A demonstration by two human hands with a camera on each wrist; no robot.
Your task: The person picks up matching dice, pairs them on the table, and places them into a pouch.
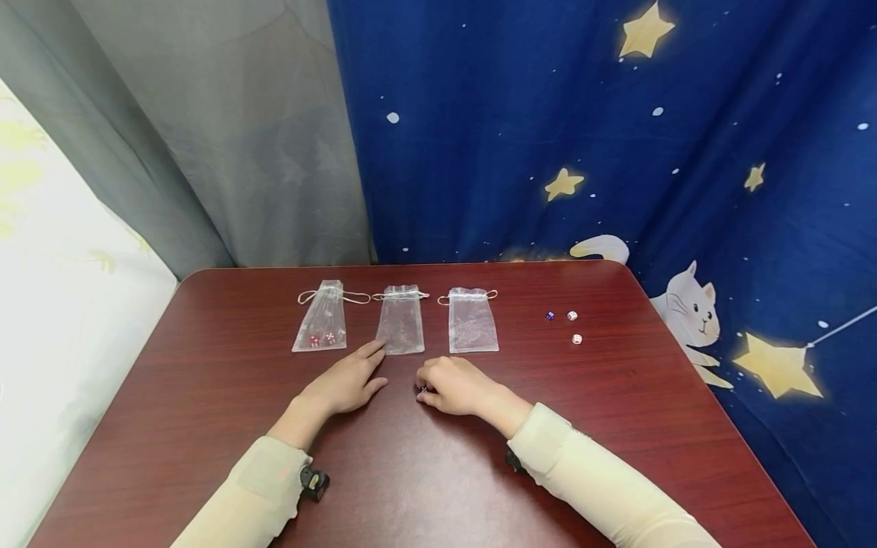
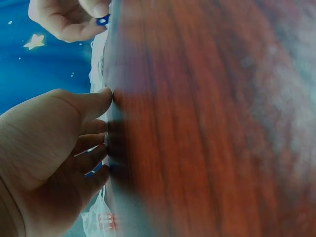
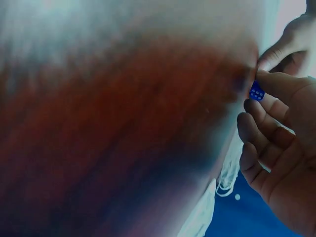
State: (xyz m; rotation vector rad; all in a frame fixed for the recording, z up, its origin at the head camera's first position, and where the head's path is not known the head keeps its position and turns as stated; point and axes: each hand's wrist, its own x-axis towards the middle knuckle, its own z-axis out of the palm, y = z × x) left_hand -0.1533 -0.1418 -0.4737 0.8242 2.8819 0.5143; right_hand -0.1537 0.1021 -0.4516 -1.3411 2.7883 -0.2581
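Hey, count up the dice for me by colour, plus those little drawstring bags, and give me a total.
Red dice: 2, inside the leftmost bag
Blue dice: 2, one on the table, one held in the right hand
White dice: 2, on the table
Drawstring bags: 3
Total: 9

A curtained, homelike indoor corner; exact room type unclear.
In the head view, a red-brown wood-grain table [image 1: 658,411] spreads toward 6 o'clock; a grey curtain [image 1: 274,137] hangs at 10 o'clock, a blue starry curtain [image 1: 479,152] at 2, a printed cat [image 1: 688,304] at 3.
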